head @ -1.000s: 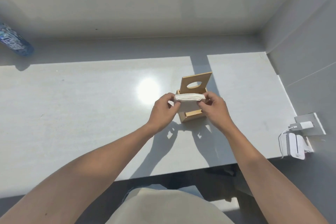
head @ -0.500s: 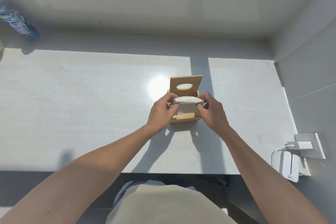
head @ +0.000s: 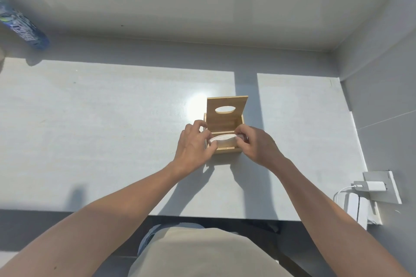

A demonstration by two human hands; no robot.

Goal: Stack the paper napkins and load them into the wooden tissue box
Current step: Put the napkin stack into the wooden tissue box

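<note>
Blue bottle: a blue labelled plastic bottle (head: 23, 29) lay at the far left against the grey wall, well apart from my work.

Table: the pale grey tabletop (head: 101, 132) carried the box near its middle, in hard sunlight.

Left hand: my left hand (head: 194, 144) was curled at the left end of the stack, fingers closed around it, the thumb pressing in from the near side.

Napkins: the white stack of folded paper napkins (head: 223, 137) sat at the mouth of the box, bowed upward in the middle between my two hands, its lower part already down behind the front wall. How deep it had gone I could not tell.

Handling: I judged the stack light, soft and loose, apt to fan or slip sheet from sheet. Holding both short ends and squeezing inward seemed the right grip; the arch made it narrow enough for the opening.

Right hand: my right hand (head: 256, 144) mirrored the left, fingertips pinched shut on the right end of the stack.

Box: the small light-wood tissue box (head: 227, 150) stood just under my hands, its hinged lid with the oval slot (head: 227, 109) tipped up behind.

Charger: a white plug and cable (head: 369, 186) sat in a wall socket at the far right.
</note>
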